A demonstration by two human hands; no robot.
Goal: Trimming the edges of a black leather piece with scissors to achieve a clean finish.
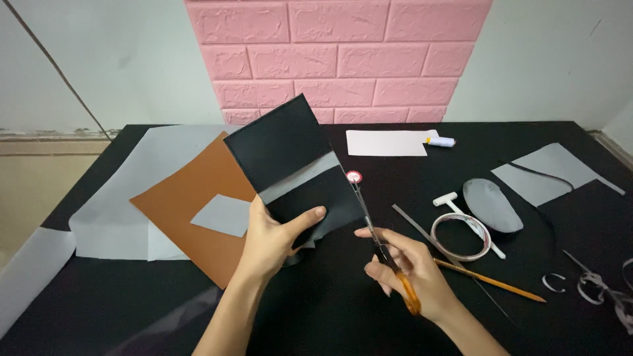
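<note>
My left hand [273,237] holds a black sheet [283,148] tilted up off the table, thumb on its front near the lower edge. A grey strip [300,179] crosses the sheet. My right hand [412,273] grips orange-handled scissors [377,240]. Their blades point up along the sheet's right edge, and the tip sits by a small red-and-white round tag [355,176].
On the black table [330,310] lie a brown sheet [191,198] with a grey patch [224,214], pale grey sheets [125,198], white paper [389,142], a tape roll [461,236], a grey oval piece [493,206], a pencil [491,281], a metal ruler [419,227], and trimmed strips [593,283]. Pink brick wall behind.
</note>
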